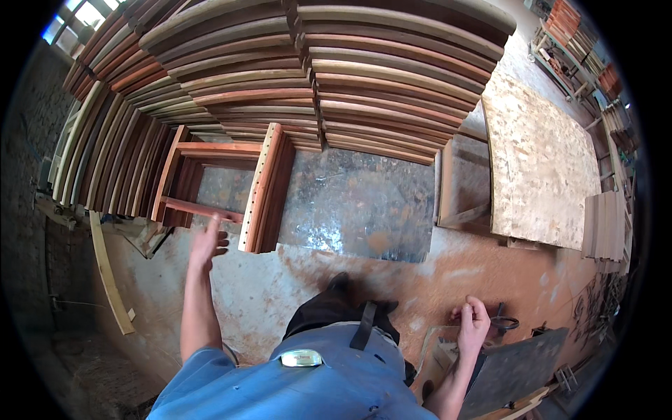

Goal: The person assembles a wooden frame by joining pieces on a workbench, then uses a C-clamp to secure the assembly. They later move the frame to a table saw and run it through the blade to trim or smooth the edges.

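My left hand (pixel 208 242) is by the near rail of a reddish wooden frame, its fingers apart and nothing visible in them. Whether a fingertip touches the rail (pixel 203 209) I cannot tell. The frame stands on a dark metal tabletop (pixel 364 203); a row of holes runs along the top of its right-hand bar (pixel 260 185). More pieces of the same shape seem stacked beneath it. Away from the frame, my right hand (pixel 472 320) hangs out to the right above the floor. Its fingers are curled in, with nothing seen in them.
Tall stacks of wooden slats (pixel 399 77) rise behind the tabletop, with more slats (pixel 112 157) at its left. A pale board (pixel 539 164) lies to the right. A long wood strip (pixel 110 280) leans at the left; a dark panel (pixel 514 378) is at the lower right.
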The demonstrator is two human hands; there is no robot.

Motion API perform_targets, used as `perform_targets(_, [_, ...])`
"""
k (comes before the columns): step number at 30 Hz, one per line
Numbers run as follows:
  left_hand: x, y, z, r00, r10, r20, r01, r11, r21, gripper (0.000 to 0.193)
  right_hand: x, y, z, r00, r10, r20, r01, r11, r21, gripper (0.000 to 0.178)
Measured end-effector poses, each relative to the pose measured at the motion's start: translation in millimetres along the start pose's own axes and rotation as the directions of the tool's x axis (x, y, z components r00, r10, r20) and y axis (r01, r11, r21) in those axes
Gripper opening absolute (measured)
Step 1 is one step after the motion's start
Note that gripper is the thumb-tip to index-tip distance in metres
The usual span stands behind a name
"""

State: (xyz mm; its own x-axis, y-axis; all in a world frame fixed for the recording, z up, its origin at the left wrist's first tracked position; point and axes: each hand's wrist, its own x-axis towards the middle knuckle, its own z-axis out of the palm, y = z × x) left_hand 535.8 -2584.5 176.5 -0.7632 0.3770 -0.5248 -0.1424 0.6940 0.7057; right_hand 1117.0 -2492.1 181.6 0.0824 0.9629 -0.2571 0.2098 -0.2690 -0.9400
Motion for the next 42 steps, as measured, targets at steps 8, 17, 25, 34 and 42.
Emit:
perform_targets(8, [-52, -18, 63, 0.939, 0.344, -0.011, -0.227, 0.645, 0.730, 0.045, 5, 26, 7, 0.996, 0.068, 0.052, -0.066, 0.997, -0.039, 0.017])
perform_targets(17, [-26, -28, 78, 0.943, 0.326, -0.066, -0.112, 0.497, 0.860, 0.048, 11, 53, -56, 0.997, 0.072, -0.018, -0.074, 0.988, -0.139, 0.015])
perform_targets(25, [-59, -25, 74, 0.930, 0.363, -0.049, -0.130, 0.452, 0.883, 0.053, 19, 54, -165, 0.991, -0.046, -0.130, 0.000, 0.943, -0.331, 0.026])
perform_targets(34, [-181, 44, 380, 0.419, 0.621, 0.662, -0.885, 0.117, 0.450, 0.040, -15, 91, -280, 0.839, 0.127, -0.530, -0.294, 0.924, -0.244, 0.027])
perform_targets(42, [-412, 131, 718, -0.364, 0.161, 0.917, -0.929, -0.126, -0.347, 0.055, -23, 130, -297, 0.686, 0.285, -0.670, -0.405, 0.914, -0.026, 0.026])
